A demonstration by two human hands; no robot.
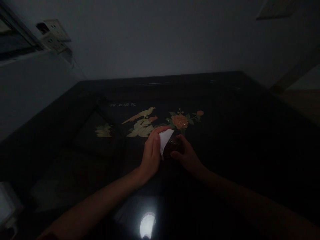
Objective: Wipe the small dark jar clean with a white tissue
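Note:
My left hand point(151, 154) is closed on a white tissue or cloth point(165, 138), pressed against the left side of a small dark, shiny object point(173, 147). My right hand point(188, 156) grips that same object from the right, with thumb and fingers curled on it. The object looks reddish-brown and rounded; its kind is too dark to make out. Both hands are over the middle of a glossy black table point(232, 140), and whether the object rests on the top cannot be told.
Bird point(142, 115) and flower point(180, 121) pictures decorate the tabletop. A light reflection point(147, 225) shines near the front. Behind stands a pale wall point(160, 40), with sockets point(56, 36) at left. A whitish object point(7, 203) sits at the lower left. The room is dim.

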